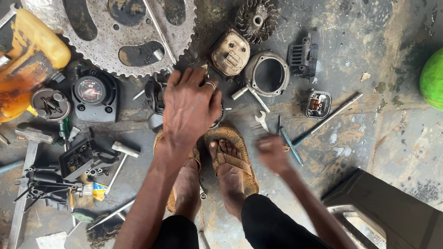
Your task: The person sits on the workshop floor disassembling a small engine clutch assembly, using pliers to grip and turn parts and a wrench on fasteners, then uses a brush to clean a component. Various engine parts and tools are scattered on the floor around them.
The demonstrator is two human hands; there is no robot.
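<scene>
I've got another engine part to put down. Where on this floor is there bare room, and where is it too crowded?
Bare floor lies upper right, between the finned cylinder block and the green round object, and below the long rod towards the dark stool. Crowded: everything left of the left hand, around the big sprocket and black cover.

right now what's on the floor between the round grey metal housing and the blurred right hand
In the head view, a small silver open-ended spanner lies between the round grey metal housing and the right hand.
</scene>
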